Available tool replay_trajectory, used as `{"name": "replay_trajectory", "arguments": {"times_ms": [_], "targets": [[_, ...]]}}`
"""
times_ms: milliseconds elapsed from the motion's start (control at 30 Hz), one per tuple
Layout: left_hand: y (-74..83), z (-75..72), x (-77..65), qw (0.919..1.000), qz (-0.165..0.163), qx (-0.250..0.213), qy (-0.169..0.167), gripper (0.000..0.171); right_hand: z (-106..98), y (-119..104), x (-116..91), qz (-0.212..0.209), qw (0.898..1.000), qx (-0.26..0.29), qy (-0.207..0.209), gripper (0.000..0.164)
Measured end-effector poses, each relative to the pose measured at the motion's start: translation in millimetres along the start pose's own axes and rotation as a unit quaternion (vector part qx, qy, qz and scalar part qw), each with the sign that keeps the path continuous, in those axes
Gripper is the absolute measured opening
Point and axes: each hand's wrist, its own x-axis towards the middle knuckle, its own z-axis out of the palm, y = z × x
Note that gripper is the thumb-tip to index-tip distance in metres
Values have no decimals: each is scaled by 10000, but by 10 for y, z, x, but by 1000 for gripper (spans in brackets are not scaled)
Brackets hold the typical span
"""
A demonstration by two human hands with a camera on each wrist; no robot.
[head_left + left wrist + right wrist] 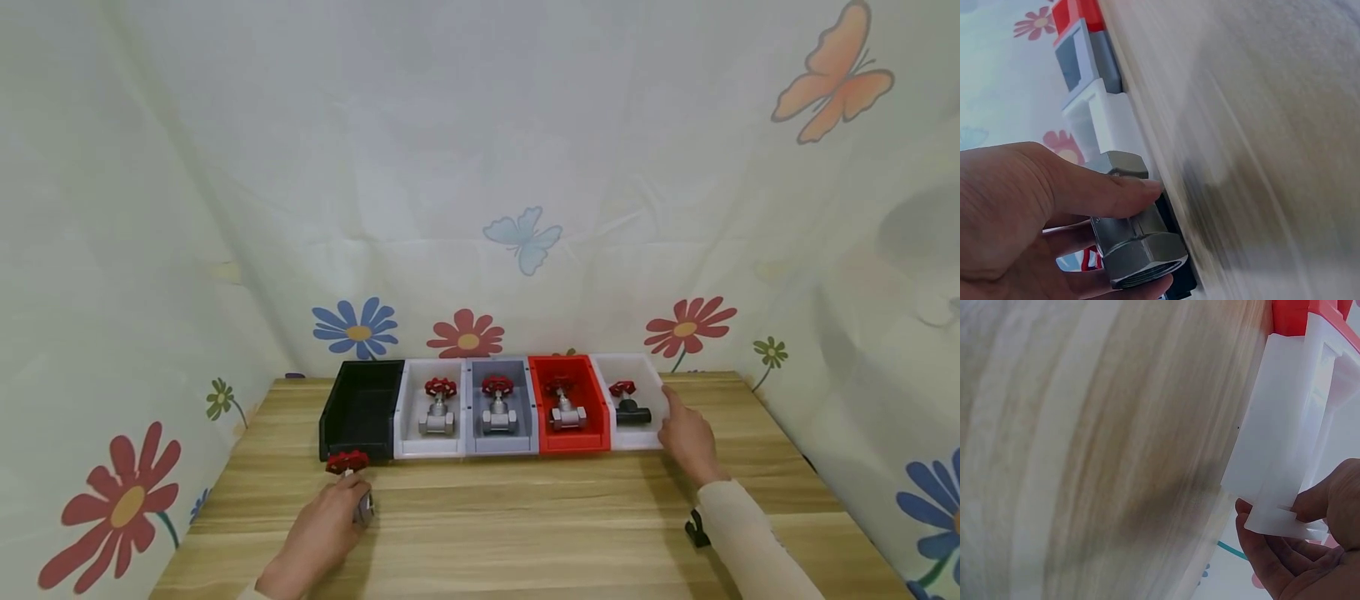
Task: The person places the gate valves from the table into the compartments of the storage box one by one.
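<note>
My left hand (pixel 321 523) grips a metal valve (pixel 1141 240) by its body, thumb on one side and fingers on the other. The valve's red handwheel (pixel 347 462) points toward the front of the black bin (pixel 358 400), the leftmost in a joined row, with no valve in it. At the row's other end, my right hand (pixel 688 437) pinches the outer side wall of the rightmost white bin (pixel 1275 425) between thumb and fingers. That bin holds a black-bodied valve (pixel 632 412) with a red handwheel.
Between the end bins stand a white bin (pixel 408 392), a grey bin (pixel 472 367) and a red bin (pixel 596 375), each holding a metal valve with red handwheel. A wooden table (pixel 510 525) lies beneath, with a flower-printed curtain (pixel 420 167) behind. A small black piece (pixel 697 530) shows by the right sleeve.
</note>
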Motion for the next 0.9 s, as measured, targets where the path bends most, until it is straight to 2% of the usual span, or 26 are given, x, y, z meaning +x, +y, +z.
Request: {"name": "replay_trajectory", "arguments": {"times_ms": [267,567,900], "targets": [[-14,-38,-1,9997,21,208,143,44,10,14,-4,67,10000,16,-51,65],[-100,-153,42,9989,-61,462,66,46,16,9,22,-8,10000,83,28,64],[-177,-262,77,9976,91,518,447,51,3,-7,9,34,9999,94,-42,64]]}}
